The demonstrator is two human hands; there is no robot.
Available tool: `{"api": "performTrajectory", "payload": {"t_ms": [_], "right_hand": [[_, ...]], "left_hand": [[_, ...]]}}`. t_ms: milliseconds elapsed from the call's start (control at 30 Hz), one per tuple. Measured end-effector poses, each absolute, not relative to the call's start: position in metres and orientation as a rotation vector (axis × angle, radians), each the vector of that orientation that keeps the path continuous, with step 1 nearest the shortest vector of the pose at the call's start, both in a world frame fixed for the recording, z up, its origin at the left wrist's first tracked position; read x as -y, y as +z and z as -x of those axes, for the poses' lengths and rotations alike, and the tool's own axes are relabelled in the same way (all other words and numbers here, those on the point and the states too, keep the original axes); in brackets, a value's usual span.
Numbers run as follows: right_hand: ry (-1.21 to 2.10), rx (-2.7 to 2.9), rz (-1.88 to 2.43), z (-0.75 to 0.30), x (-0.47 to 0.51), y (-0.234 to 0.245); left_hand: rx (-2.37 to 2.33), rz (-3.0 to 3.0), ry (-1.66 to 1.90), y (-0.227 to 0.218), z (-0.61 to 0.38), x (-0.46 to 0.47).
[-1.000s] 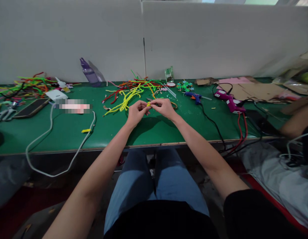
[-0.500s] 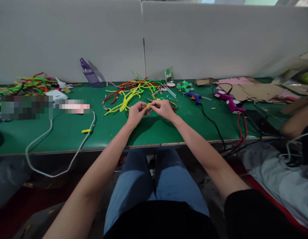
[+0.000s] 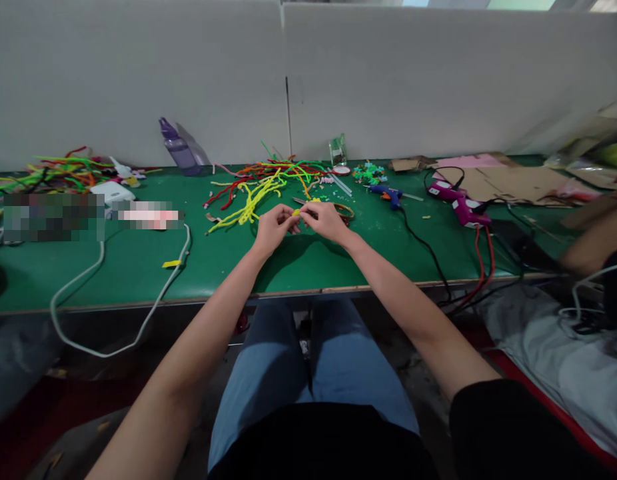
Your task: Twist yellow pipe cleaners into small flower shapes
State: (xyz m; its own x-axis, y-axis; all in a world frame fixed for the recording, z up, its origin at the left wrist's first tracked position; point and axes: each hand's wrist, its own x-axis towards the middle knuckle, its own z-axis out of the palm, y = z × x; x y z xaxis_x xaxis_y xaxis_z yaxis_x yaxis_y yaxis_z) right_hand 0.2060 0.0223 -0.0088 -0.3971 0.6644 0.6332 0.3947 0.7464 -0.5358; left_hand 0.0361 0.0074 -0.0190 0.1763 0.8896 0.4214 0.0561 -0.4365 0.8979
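Over the green table (image 3: 228,267), my left hand (image 3: 274,232) and my right hand (image 3: 324,221) meet fingertip to fingertip. Both pinch a small yellow pipe cleaner piece (image 3: 296,213), mostly hidden by the fingers. Loose yellow pipe cleaners (image 3: 251,203) lie just beyond my left hand. A pair of scissors (image 3: 299,201) rests behind my right hand, its handles (image 3: 347,212) partly covered. Red, orange and green pipe cleaners (image 3: 288,167) are heaped farther back.
A blue glue gun (image 3: 388,195) with a black cord lies to the right, near purple power strips (image 3: 469,212) and cardboard (image 3: 518,183). A purple bottle (image 3: 181,150) stands against the wall. A white cable (image 3: 58,327) hangs over the front edge. Another person's arm (image 3: 596,233) is at far right.
Both hands stay nearly in place, still pinching the yellow piece. Less of the yellow shows between the fingertips now. The view has shifted very slightly.
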Motion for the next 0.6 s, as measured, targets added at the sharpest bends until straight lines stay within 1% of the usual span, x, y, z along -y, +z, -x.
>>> {"api": "performTrajectory", "payload": {"t_ms": [100, 200, 300, 400, 600], "right_hand": [[0.453, 1.987, 0.808, -0.2076, -0.0233, -0.0066], [0.552, 1.823, 0.86, -0.2103, -0.0264, -0.0039], [0.768, 1.722, 0.888, -0.212, -0.0291, -0.0023], [0.991, 1.761, 0.843, -0.2126, -0.0293, -0.0018], [1.056, 1.761, 0.786, -0.2134, -0.0274, -0.0006]], "left_hand": [[-0.861, -1.549, 1.288, -0.0179, -0.0348, -0.0103], [-0.81, -1.463, 1.262, -0.0167, -0.0339, -0.0122], [-0.785, -1.455, 1.263, -0.016, -0.0336, -0.0121], [-0.776, -1.471, 1.259, -0.0157, -0.0338, -0.0111], [-0.772, -1.486, 1.244, -0.0144, -0.0343, -0.0089]]}}
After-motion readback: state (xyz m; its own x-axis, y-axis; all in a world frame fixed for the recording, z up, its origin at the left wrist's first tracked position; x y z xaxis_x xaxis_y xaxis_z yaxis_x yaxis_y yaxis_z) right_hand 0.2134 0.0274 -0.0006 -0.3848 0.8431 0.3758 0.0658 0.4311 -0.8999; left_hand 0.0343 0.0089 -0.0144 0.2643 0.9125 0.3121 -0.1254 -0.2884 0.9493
